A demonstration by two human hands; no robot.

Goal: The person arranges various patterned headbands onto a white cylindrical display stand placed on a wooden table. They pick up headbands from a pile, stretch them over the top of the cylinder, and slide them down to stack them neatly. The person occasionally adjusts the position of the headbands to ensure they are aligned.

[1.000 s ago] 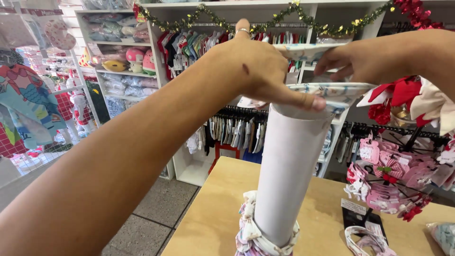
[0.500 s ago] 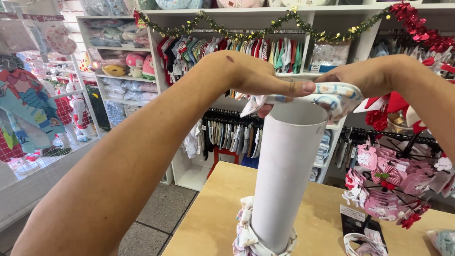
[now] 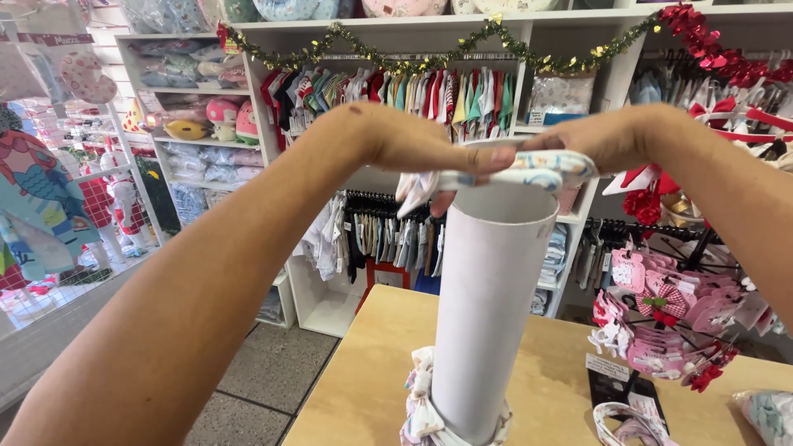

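Observation:
A tall white tube (image 3: 487, 306) stands upright on a wooden table (image 3: 562, 388). Both hands hold a pale printed fabric headband (image 3: 529, 169) stretched just above the tube's open top. My left hand (image 3: 421, 149) grips its left side, where a small bow hangs down. My right hand (image 3: 615, 136) grips its right side. Around the base of the tube sits a stack of similar fabric headbands (image 3: 425, 409) with bows.
A rack of pink and red hair bows (image 3: 669, 322) stands at the right of the table. More headbands (image 3: 628, 425) lie at the table's near edge. Behind are white shelves with hanging baby clothes (image 3: 413, 95), tinsel garlands and soft toys. Tiled floor lies to the left.
The headband, first pressed low at the tube's rim, is now lifted and stretched flat just above the top. Both hands rose and spread slightly.

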